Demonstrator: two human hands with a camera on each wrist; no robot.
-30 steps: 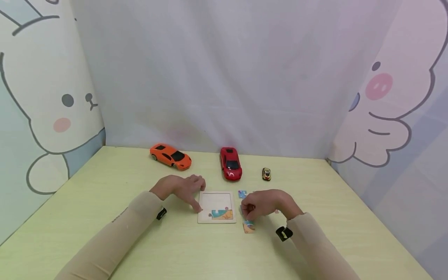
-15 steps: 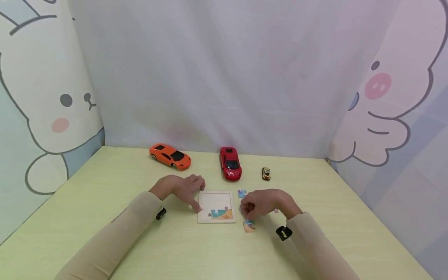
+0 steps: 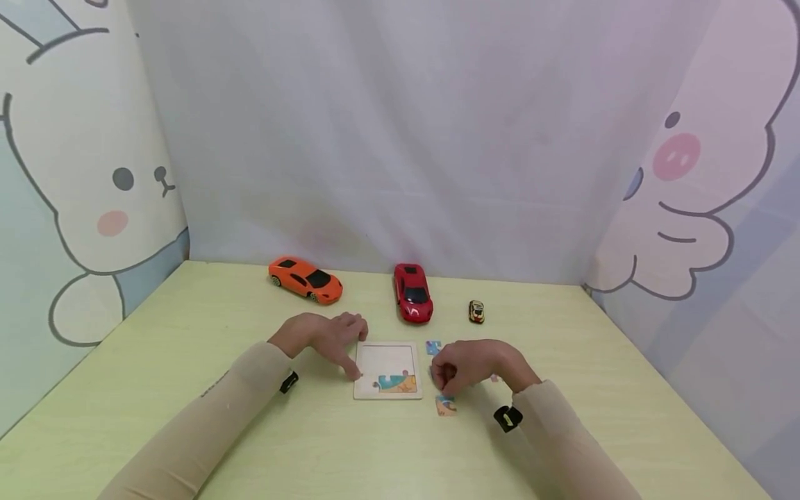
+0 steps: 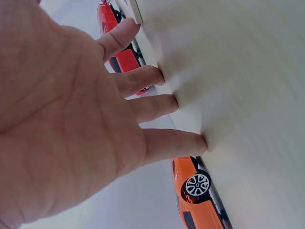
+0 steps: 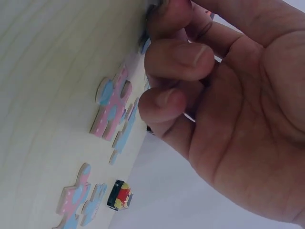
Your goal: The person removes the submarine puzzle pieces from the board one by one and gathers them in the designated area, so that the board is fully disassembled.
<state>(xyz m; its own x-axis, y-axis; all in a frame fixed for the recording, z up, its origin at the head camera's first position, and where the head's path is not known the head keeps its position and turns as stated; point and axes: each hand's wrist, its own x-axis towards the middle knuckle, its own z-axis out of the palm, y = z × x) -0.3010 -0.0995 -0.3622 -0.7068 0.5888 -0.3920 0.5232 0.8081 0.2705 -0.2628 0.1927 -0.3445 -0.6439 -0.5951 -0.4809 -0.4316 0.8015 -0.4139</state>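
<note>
A square wooden puzzle tray (image 3: pixel 375 359) lies on the table, with a blue-and-orange puzzle piece (image 3: pixel 397 383) in its lower right corner. At the tray's left edge rests my left hand (image 3: pixel 329 339), thumb and fingers spread. The left wrist view shows those fingers (image 4: pixel 157 107) nearly straight, their tips on the tabletop and the tray's rim. To the right of the tray, my right hand (image 3: pixel 465 362) has curled fingers and pinches a puzzle piece (image 3: pixel 432 373), mostly hidden by the fingertips. Just below that hand lies another blue-and-orange piece (image 3: pixel 446 405).
More loose pieces lie around my right hand, such as a blue one (image 3: pixel 433 347) behind it and a pink-and-blue one (image 5: pixel 112 107). Toward the back stand an orange toy car (image 3: pixel 305 280), a red toy car (image 3: pixel 412 293) and a small yellow toy car (image 3: pixel 476 311).
</note>
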